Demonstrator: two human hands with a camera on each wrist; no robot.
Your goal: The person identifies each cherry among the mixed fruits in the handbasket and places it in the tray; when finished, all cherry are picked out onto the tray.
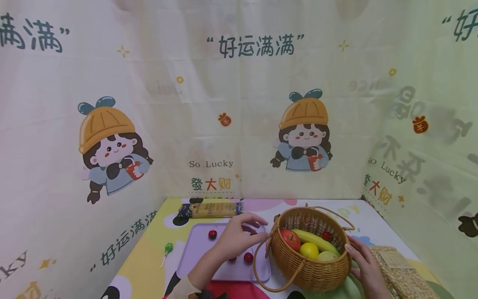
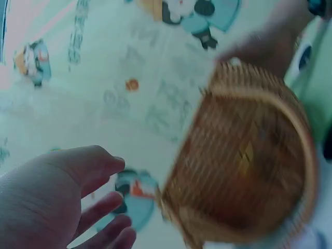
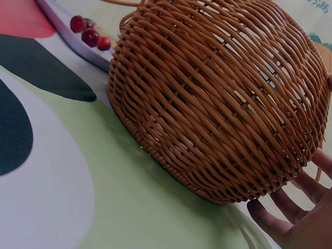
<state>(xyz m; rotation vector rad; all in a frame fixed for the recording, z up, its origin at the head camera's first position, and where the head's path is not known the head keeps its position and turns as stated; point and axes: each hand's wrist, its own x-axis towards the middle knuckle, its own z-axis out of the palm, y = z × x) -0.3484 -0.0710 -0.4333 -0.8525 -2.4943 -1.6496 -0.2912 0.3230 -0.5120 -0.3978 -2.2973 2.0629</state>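
A brown wicker basket (image 1: 313, 274) stands on the right, its two handles folded outward. Inside lie a red apple (image 1: 290, 239), a banana (image 1: 315, 240), a lemon (image 1: 309, 251), a pale green fruit (image 1: 328, 256) and a cherry (image 1: 326, 236). My right hand (image 1: 367, 265) touches the basket's right side with spread fingers (image 3: 270, 218). Over the purple tray (image 1: 198, 245), my left hand (image 1: 239, 236) hovers beside the basket's left rim, fingers loosely bent; nothing shows between them in the left wrist view. Several cherries (image 1: 248, 258) lie on the tray, some partly hidden by that hand.
Behind the tray lies a long yellow packet (image 1: 210, 209) with dark blue ends. A green lollipop (image 1: 168, 248) is left of the tray. A woven straw item (image 1: 401, 270) lies right of my right hand. Printed cloth walls (image 1: 254, 141) enclose the table.
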